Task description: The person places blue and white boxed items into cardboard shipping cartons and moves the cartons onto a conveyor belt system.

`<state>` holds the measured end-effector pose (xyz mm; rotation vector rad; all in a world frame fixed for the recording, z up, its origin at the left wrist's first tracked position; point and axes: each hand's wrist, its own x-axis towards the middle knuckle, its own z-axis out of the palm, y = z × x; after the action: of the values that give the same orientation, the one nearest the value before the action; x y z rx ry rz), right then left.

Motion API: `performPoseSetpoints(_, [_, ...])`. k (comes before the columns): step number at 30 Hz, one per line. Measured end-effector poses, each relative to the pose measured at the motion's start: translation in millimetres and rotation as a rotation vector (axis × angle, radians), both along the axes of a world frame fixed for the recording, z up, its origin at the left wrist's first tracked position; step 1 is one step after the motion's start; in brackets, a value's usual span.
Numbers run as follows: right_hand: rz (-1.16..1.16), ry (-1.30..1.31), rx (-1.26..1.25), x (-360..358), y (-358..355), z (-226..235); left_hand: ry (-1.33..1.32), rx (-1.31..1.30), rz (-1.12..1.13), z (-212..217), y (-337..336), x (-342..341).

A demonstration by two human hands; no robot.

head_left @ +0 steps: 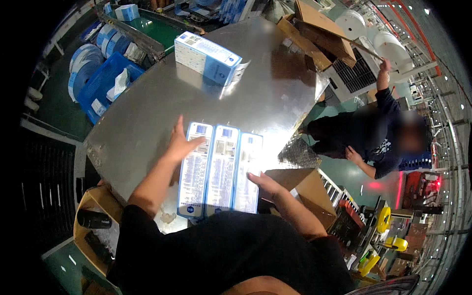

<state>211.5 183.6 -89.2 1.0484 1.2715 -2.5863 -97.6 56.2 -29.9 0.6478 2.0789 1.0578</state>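
Steel table [147, 113] — three flat boxes [221, 169], one farther box [206, 56].

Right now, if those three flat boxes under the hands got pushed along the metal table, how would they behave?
The three boxes would probably slide easily, since the table looks smooth and shiny. Lying flat, they seem unlikely to tip or roll. Only the left hand and right hand bracket them, so they might drift apart. They look stiff, probably light.

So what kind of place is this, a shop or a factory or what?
Most likely a packing area in a factory or warehouse. Both hands press a row of three long blue-and-white boxes on a steel table, with open cardboard cartons and a green conveyor nearby.
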Motion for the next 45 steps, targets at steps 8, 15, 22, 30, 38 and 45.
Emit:
performPoseSetpoints(8, [0.139,0.080,-0.044,10.1,-4.8,-42.7,-0.709,-0.160,-0.089,-46.2,-78.6,14.6])
performPoseSetpoints(15, [-0.063,0.278,0.580,97.4,19.2,86.7,-0.386,0.430,-0.373,30.2,-44.1,96.7])
performPoseSetpoints(22, [-0.146,-0.184,1.230,268.2,10.3,237.6,-0.381,0.688,-0.595,54.7,20.2,259.6])
performPoseSetpoints(30, [0.148,-0.108,1.165,419.7,48.2,178.7,-0.446,0.335,-0.608,-30.4,-34.2,365.1])
performPoseSetpoints(38, [0.795,-0.825,1.364,321.8,2.1,30.4,-0.052,0.236,0.081,-42.8,-125.1,309.3])
performPoseSetpoints(45, [0.842,-0.982,1.119,325.2,-18.0,-19.0,0.436,0.127,0.600,-75.9,-259.2,176.6])
